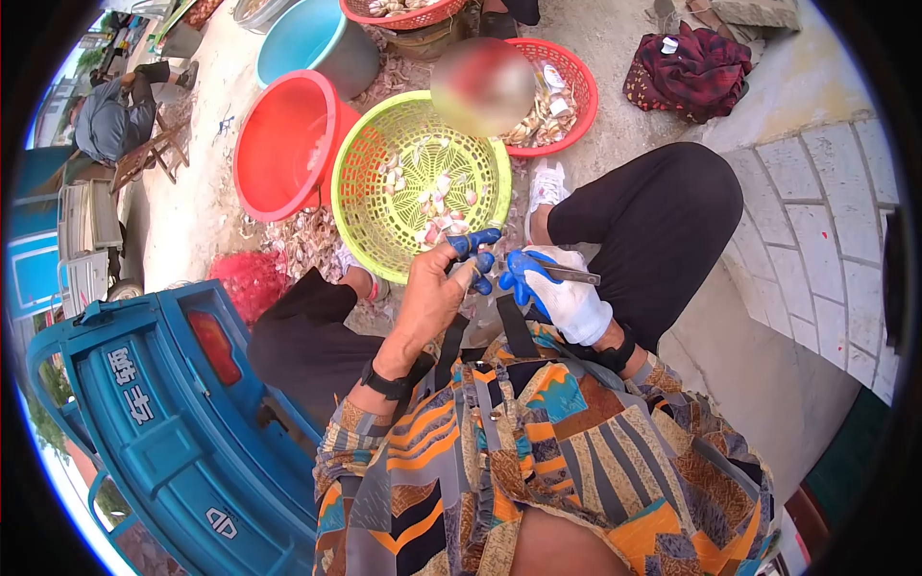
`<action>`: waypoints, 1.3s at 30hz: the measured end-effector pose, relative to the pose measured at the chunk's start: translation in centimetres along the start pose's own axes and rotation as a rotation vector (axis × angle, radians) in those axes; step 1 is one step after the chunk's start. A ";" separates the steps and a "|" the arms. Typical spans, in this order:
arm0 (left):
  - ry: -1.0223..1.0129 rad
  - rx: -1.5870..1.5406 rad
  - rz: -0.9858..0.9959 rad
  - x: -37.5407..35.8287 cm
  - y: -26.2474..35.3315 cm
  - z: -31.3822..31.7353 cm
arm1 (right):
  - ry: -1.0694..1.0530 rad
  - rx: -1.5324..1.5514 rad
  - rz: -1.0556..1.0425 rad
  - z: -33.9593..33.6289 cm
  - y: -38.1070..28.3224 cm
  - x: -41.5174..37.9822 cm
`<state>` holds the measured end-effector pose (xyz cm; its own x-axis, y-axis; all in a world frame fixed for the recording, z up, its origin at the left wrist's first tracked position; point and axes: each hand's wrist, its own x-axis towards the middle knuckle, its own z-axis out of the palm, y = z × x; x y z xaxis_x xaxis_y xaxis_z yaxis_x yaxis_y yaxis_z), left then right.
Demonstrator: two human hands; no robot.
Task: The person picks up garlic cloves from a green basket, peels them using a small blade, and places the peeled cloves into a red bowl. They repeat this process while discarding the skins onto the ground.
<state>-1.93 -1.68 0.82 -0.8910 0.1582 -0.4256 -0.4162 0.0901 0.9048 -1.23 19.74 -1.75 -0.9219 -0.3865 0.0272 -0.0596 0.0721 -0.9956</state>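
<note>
right hand (562, 293), in a white glove with blue-coated fingers, grips a slim grey metal blade (569, 273). left hand (440, 288), bare-palmed with blue finger covers (473, 242), is curled just beside it; can't tell if it pinches anything. pale pink-white garlic pieces (440, 228) lie in the yellow-green plastic mesh basket (370, 228) ahead. looks like close blade work: short strokes, edge angled off the left fingers, wrists steady.

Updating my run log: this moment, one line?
right hand: gloved, holds metal tool; left hand: blue finger covers; yellow basket: garlic cloves
</note>
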 end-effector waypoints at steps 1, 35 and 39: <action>-0.012 0.003 -0.003 -0.7 0.0 0.7 | 0.004 -0.062 -0.056 -0.1 -0.2 -0.2; -0.080 -0.211 -0.031 -3.9 1.0 2.1 | -0.165 0.778 0.298 -0.6 0.4 -1.9; -0.106 -0.300 -0.039 -3.8 1.0 2.1 | -0.229 0.851 0.287 -1.0 -0.9 -1.4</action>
<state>1.46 -0.09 3.33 -0.8561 0.2635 -0.4446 -0.4984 -0.1934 0.8451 -0.28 21.09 -0.84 -0.7545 -0.6368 -0.1586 0.5440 -0.4717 -0.6940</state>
